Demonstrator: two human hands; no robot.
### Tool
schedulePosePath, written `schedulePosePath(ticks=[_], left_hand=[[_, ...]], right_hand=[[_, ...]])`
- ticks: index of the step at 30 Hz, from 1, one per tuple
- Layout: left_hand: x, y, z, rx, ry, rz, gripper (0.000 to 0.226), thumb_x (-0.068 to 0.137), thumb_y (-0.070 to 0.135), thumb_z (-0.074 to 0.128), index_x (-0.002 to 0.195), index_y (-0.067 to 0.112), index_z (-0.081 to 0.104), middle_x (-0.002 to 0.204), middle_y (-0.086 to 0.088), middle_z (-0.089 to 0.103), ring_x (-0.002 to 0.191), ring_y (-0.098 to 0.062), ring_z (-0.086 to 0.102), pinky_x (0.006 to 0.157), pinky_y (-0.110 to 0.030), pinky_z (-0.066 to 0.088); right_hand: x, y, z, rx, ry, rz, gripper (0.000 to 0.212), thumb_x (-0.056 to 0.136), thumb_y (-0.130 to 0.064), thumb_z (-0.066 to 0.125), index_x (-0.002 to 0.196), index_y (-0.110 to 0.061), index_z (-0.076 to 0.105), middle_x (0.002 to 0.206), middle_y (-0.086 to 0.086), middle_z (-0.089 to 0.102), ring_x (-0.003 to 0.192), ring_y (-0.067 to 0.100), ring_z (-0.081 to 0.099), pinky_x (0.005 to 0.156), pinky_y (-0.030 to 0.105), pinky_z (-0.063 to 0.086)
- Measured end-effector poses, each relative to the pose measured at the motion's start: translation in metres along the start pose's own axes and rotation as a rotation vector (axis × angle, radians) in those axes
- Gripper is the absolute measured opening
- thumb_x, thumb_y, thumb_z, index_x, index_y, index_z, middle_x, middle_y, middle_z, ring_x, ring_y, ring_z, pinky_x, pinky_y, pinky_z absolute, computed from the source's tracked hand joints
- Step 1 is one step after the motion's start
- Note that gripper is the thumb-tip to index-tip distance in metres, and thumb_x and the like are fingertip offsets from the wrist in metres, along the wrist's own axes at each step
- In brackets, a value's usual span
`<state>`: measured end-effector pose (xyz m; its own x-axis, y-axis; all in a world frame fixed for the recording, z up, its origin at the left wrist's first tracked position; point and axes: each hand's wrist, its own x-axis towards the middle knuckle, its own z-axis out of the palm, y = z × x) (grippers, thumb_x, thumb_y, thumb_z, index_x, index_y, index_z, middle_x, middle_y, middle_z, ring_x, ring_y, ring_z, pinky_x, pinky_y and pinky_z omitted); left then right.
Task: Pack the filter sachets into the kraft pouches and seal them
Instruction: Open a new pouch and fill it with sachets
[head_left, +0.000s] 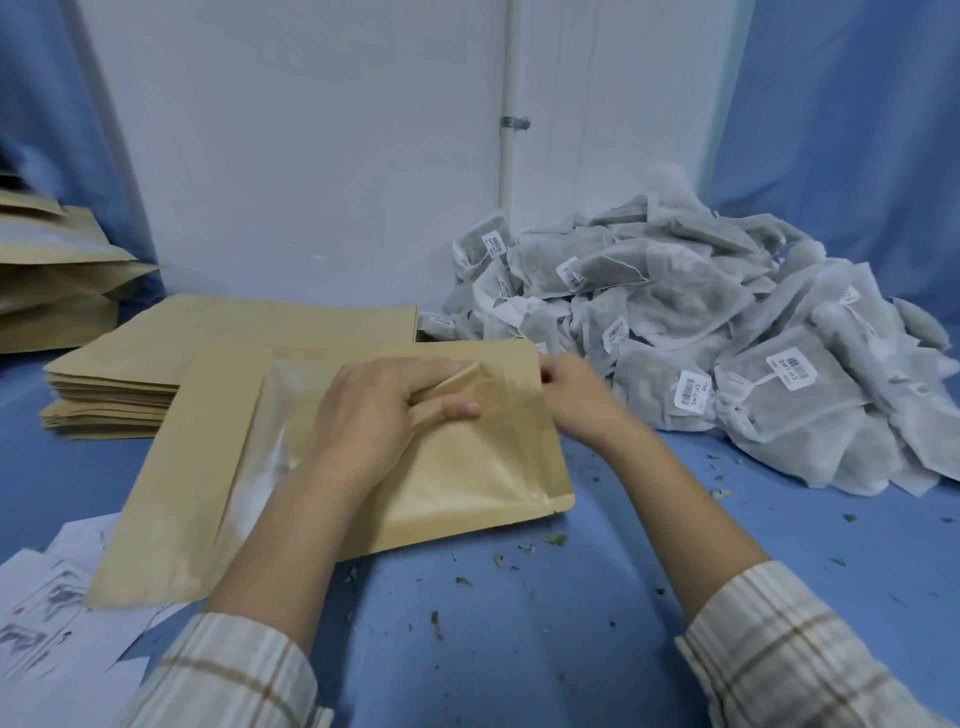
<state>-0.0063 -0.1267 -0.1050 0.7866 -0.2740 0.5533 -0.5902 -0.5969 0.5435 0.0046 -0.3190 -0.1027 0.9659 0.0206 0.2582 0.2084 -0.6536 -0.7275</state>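
A kraft pouch (457, 478) with a clear window lies flat on the blue table, its mouth toward the right. My left hand (384, 410) rests on its window side and pinches the top layer near the mouth, lifting a fold of it. My right hand (576, 395) grips the pouch's mouth edge at the far right corner. A large heap of grey-white filter sachets (727, 338) with barcode tags is piled to the right, just beyond my right hand. No sachet is visible inside the pouch.
A stack of flat kraft pouches (171, 364) lies behind the held pouch on the left. More pouches (57, 280) stand at the far left. Printed white papers (47, 623) lie at the near left. Dried leaf crumbs (519, 551) are scattered over the blue table (519, 649).
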Motion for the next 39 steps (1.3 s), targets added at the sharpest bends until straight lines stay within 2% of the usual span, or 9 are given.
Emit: schedulePosePath(ticks=[4, 9, 17, 21, 24, 29, 32, 36, 39], left_hand=[[0.000, -0.006, -0.002, 0.038, 0.061, -0.071, 0.049, 0.062, 0.064, 0.055, 0.104, 0.044, 0.069, 0.111, 0.019, 0.068, 0.105, -0.001, 0.058, 0.087, -0.024, 0.041], [-0.001, -0.006, -0.003, 0.054, 0.056, -0.072, 0.048, 0.064, 0.060, 0.057, 0.106, 0.041, 0.070, 0.111, 0.018, 0.068, 0.104, 0.000, 0.058, 0.086, -0.023, 0.040], [-0.001, -0.011, -0.006, 0.067, 0.085, -0.078, 0.047, 0.065, 0.061, 0.057, 0.105, 0.041, 0.070, 0.108, 0.018, 0.069, 0.099, 0.002, 0.056, 0.075, -0.011, 0.036], [-0.002, -0.009, -0.006, 0.055, 0.084, -0.068, 0.046, 0.064, 0.062, 0.057, 0.104, 0.042, 0.070, 0.105, 0.018, 0.070, 0.098, 0.002, 0.056, 0.076, -0.012, 0.037], [-0.001, 0.000, -0.001, -0.030, 0.047, -0.023, 0.040, 0.063, 0.065, 0.057, 0.099, 0.052, 0.067, 0.098, 0.026, 0.069, 0.091, 0.004, 0.058, 0.079, -0.018, 0.042], [0.002, 0.008, 0.006, -0.024, -0.004, 0.059, 0.036, 0.066, 0.069, 0.062, 0.098, 0.055, 0.059, 0.096, 0.027, 0.065, 0.089, 0.002, 0.058, 0.079, -0.019, 0.043], [0.000, -0.002, 0.001, -0.018, -0.006, -0.012, 0.037, 0.061, 0.073, 0.061, 0.096, 0.063, 0.057, 0.094, 0.026, 0.067, 0.089, 0.001, 0.059, 0.080, -0.023, 0.045], [0.000, -0.009, -0.005, 0.013, 0.068, -0.053, 0.034, 0.061, 0.069, 0.053, 0.094, 0.069, 0.052, 0.098, 0.032, 0.063, 0.086, 0.005, 0.054, 0.070, -0.009, 0.037], [-0.001, -0.014, -0.010, 0.019, 0.103, -0.104, 0.033, 0.063, 0.067, 0.054, 0.094, 0.058, 0.063, 0.092, 0.018, 0.071, 0.084, 0.000, 0.057, 0.070, -0.013, 0.039]], right_hand=[[0.008, 0.051, -0.027, -0.649, 0.417, 0.141, 0.026, 0.086, -0.018, 0.052, 0.108, -0.011, 0.063, 0.115, 0.011, 0.055, 0.110, 0.028, 0.045, 0.092, 0.035, 0.036], [0.001, 0.091, -0.031, -0.952, 0.245, 0.358, 0.051, 0.085, -0.017, 0.051, 0.134, -0.017, 0.035, 0.128, 0.017, 0.046, 0.126, 0.036, 0.034, 0.106, 0.041, 0.025], [0.000, 0.039, -0.060, -0.116, 0.205, 0.129, 0.027, 0.063, -0.033, 0.076, 0.088, -0.032, 0.066, 0.079, -0.014, 0.055, 0.076, 0.005, 0.054, 0.060, 0.021, 0.037], [-0.016, 0.010, -0.069, -0.017, -0.211, -0.047, 0.027, 0.062, -0.036, 0.081, 0.087, -0.045, 0.073, 0.088, -0.023, 0.068, 0.084, -0.008, 0.058, 0.071, 0.013, 0.043], [-0.014, -0.004, -0.043, -0.042, -0.351, -0.086, 0.022, 0.078, -0.017, 0.072, 0.100, -0.019, 0.072, 0.098, -0.003, 0.071, 0.093, 0.004, 0.062, 0.087, 0.022, 0.048], [-0.024, 0.014, 0.009, 0.335, -0.304, 0.321, 0.045, 0.103, -0.026, 0.029, 0.141, -0.004, 0.035, 0.145, 0.017, 0.036, 0.134, 0.027, 0.034, 0.099, 0.026, 0.034], [-0.008, -0.002, 0.017, 0.327, -0.238, 0.309, 0.045, 0.104, -0.029, 0.025, 0.138, -0.004, 0.041, 0.141, 0.013, 0.044, 0.127, 0.025, 0.040, 0.078, 0.022, 0.037], [-0.001, 0.000, -0.005, 0.105, 0.046, -0.071, 0.015, 0.087, -0.020, 0.059, 0.073, -0.021, 0.065, 0.069, -0.007, 0.059, 0.074, 0.009, 0.054, 0.063, 0.025, 0.040], [0.002, 0.021, -0.036, -0.396, 0.105, 0.121, 0.047, 0.068, -0.050, 0.071, 0.110, -0.031, 0.059, 0.111, -0.002, 0.058, 0.104, 0.017, 0.054, 0.085, 0.032, 0.047]])
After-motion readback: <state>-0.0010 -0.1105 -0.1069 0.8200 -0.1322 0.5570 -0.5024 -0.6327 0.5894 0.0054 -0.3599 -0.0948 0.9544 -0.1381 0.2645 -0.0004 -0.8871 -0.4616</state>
